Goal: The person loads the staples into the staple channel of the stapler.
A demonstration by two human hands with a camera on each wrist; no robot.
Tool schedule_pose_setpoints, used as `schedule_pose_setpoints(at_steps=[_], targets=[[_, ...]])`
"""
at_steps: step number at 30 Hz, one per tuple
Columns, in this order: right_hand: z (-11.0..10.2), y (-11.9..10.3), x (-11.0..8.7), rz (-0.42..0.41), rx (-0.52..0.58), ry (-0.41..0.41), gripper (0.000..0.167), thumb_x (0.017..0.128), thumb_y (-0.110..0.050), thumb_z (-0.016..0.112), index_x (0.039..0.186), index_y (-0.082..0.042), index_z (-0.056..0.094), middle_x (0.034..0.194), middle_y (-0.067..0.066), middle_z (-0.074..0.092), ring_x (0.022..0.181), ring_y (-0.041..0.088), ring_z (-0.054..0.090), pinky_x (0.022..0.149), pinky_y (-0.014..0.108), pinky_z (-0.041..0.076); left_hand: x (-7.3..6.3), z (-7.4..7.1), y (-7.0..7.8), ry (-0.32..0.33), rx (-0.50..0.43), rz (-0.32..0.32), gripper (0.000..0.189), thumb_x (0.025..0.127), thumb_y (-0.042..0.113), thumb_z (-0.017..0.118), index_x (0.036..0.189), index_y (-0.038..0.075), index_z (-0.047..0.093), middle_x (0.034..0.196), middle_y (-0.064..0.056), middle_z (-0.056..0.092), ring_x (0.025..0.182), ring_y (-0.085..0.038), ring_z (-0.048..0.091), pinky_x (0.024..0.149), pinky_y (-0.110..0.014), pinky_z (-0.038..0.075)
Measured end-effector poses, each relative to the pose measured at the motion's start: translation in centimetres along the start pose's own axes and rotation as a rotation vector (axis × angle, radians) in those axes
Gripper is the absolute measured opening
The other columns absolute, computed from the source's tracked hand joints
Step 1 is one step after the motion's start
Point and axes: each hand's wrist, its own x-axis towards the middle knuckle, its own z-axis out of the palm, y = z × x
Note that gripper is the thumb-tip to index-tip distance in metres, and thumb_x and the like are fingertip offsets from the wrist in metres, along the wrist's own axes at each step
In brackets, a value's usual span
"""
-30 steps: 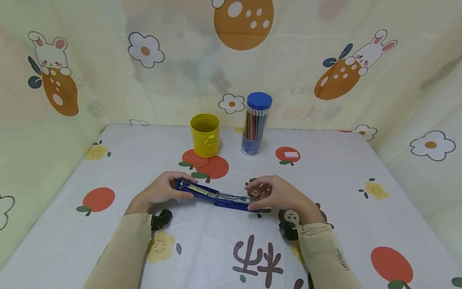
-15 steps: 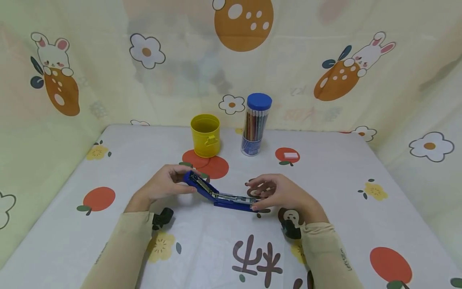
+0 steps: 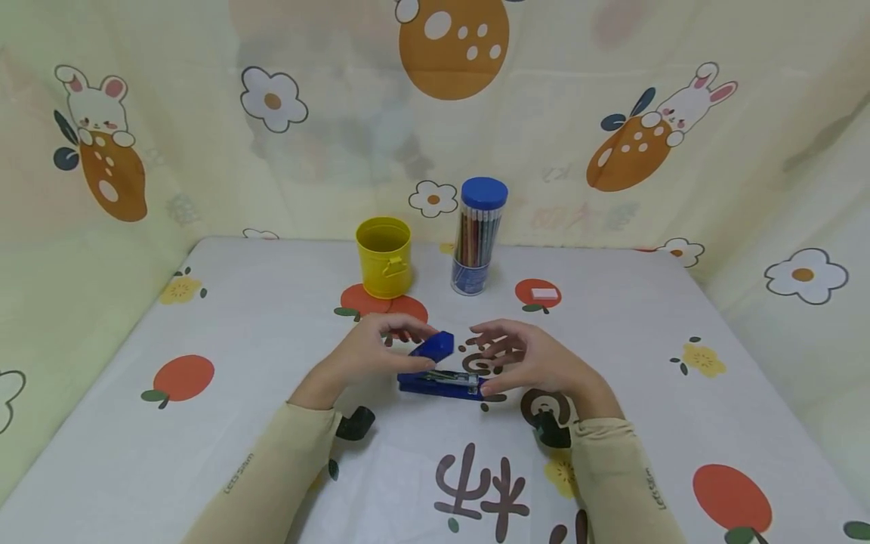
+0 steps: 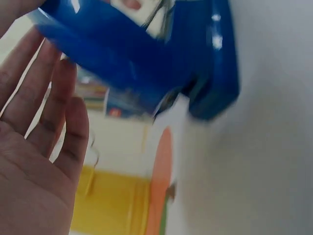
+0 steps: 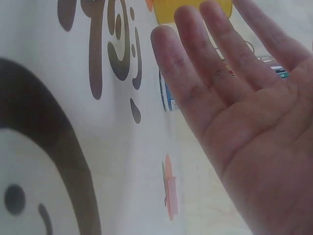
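A blue stapler (image 3: 438, 387) lies in front of me in the head view, hinged apart, with its metal staple channel showing on the base. My left hand (image 3: 370, 351) pinches the raised top arm between thumb and fingers, holding it tilted above the base. In the left wrist view the blue stapler body (image 4: 127, 58) angles up from its hinge, beside the palm and fingers. At the base's right end, the thumb of my right hand (image 3: 544, 364) touches the stapler, while its other fingers stay spread and relaxed above. The right wrist view shows these fingers (image 5: 195, 54) loosely extended.
Behind the hands stands a yellow bucket (image 3: 384, 261). Beside it is a clear tube of pencils (image 3: 478, 238) with a blue lid. A small pinkish-white eraser-like block (image 3: 544, 294) lies further right. A patterned cloth (image 3: 258, 302) covers the table, and printed curtains surround it.
The left hand has moved right, swinging the stapler's top arm up and over from lying opened out leftward to standing above the base. The right hand has hardly moved.
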Motion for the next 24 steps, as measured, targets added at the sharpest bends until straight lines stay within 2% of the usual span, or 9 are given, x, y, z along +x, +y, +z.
schedule_pose_setpoints(at_steps=[4,8,14,18,21,24], targets=[[-0.1,-0.1,-0.2,-0.023,0.01,0.01,0.081,0.077,-0.015,0.09,0.146,-0.015,0.049,0.139,0.015,0.056,0.123,0.033,0.056,0.102,0.052,0.046,1.0,1.7,-0.1,-0.066,0.062,0.039,0.035,0.084,0.031,0.084,0.116,0.021,0.075,0.104,0.012,0.07,0.101,-0.012,0.06,0.093,-0.044,0.048],[0.0,-0.2,-0.2,-0.039,0.021,0.019,0.082,0.077,-0.013,0.09,0.147,-0.015,0.048,0.14,0.015,0.056,0.125,0.035,0.055,0.103,0.054,0.044,1.5,2.6,-0.1,-0.106,0.11,0.072,0.035,0.085,0.029,0.084,0.117,0.018,0.075,0.105,0.015,0.07,0.099,-0.008,0.06,0.091,-0.036,0.05],[0.3,-0.3,-0.3,-0.052,0.023,0.033,0.082,0.076,-0.014,0.09,0.147,-0.014,0.048,0.14,0.018,0.054,0.125,0.038,0.054,0.103,0.055,0.043,1.2,3.2,-0.1,-0.111,0.129,0.066,0.035,0.085,0.026,0.084,0.117,0.017,0.075,0.108,0.014,0.07,0.101,-0.009,0.06,0.091,-0.033,0.051],[0.3,-0.2,-0.4,-0.058,0.002,0.047,0.082,0.077,-0.017,0.09,0.147,-0.014,0.048,0.14,0.019,0.054,0.125,0.038,0.054,0.103,0.055,0.043,0.9,3.4,-0.1,-0.097,0.094,0.051,0.039,0.086,0.031,0.083,0.12,0.015,0.074,0.11,0.013,0.069,0.105,-0.011,0.059,0.092,-0.035,0.051],[0.3,-0.2,-0.4,-0.055,-0.001,0.048,0.082,0.077,-0.018,0.09,0.147,-0.014,0.048,0.14,0.018,0.054,0.125,0.038,0.054,0.103,0.055,0.043,0.8,3.7,-0.2,-0.088,0.074,0.046,0.04,0.087,0.035,0.081,0.122,0.017,0.074,0.111,0.014,0.069,0.107,-0.011,0.059,0.093,-0.036,0.051],[0.4,-0.3,-0.5,-0.052,0.009,0.046,0.084,0.075,-0.02,0.091,0.147,-0.014,0.048,0.14,0.019,0.053,0.125,0.039,0.053,0.103,0.055,0.043,0.8,3.9,-0.3,-0.094,0.099,0.067,0.037,0.088,0.035,0.08,0.121,0.021,0.075,0.112,0.015,0.069,0.107,-0.01,0.059,0.092,-0.034,0.051]])
